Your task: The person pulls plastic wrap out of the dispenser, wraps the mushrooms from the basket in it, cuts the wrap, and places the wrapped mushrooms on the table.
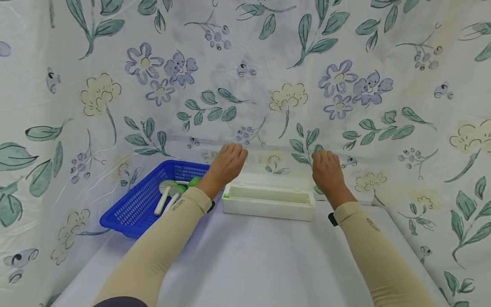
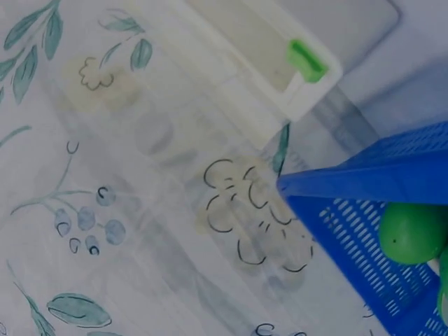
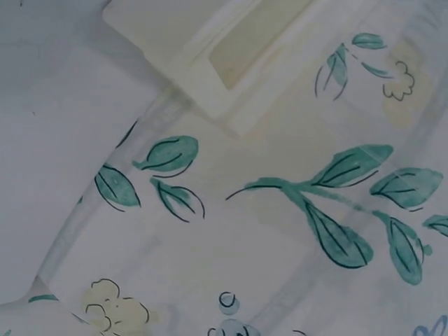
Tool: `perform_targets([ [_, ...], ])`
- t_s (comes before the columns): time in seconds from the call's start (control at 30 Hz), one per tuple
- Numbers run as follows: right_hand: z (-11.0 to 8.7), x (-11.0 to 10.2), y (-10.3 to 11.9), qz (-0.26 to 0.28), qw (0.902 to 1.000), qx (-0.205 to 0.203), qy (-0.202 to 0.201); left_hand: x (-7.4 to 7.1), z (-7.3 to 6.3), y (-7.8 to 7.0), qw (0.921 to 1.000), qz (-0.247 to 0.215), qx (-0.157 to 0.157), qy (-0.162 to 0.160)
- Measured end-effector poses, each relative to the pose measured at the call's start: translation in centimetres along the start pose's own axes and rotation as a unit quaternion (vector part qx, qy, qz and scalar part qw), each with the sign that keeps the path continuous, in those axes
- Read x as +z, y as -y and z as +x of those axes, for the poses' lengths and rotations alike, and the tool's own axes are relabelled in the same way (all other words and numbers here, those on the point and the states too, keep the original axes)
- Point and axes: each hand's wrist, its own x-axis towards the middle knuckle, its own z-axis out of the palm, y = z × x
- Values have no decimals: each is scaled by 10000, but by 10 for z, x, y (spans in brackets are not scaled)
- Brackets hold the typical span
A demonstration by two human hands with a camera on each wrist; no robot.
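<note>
Both hands are raised with curled fingers and face down, one above each end of a long white box [image 1: 268,209]. Between them a barely visible sheet of clear plastic film [image 1: 278,158] spans behind the box, and the left hand [image 1: 225,164] and right hand [image 1: 328,172] appear to pinch its edge. The fingertips are hidden from the head view. The box stands on the table with its long top slot open. A small green piece [image 2: 306,60] sits at its left end. Neither hand shows in the wrist views.
Left of the box stands a blue plastic basket [image 1: 132,209] holding several white-handled utensils with green parts [image 1: 163,200], partly behind the left forearm. A white cloth covers the table [image 1: 261,264]. A curtain with leaves and flowers [image 1: 245,98] hangs close behind.
</note>
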Motion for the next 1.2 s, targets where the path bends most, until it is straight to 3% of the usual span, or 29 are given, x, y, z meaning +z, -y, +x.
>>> perform_targets([
  [0.23,10,-7,-2,169,9990,-63,-399,-12,7,8,9997,108,34,231],
  [0.5,19,-16,-5,272,9942,-303,-994,-24,15,14,9998,-79,-115,139],
  [0.83,26,-38,-8,288,9959,-370,-772,-38,22,17,9998,-154,-43,-136],
  [1.2,24,-56,-10,231,9925,-733,-946,-60,21,18,9988,-172,264,-374],
])
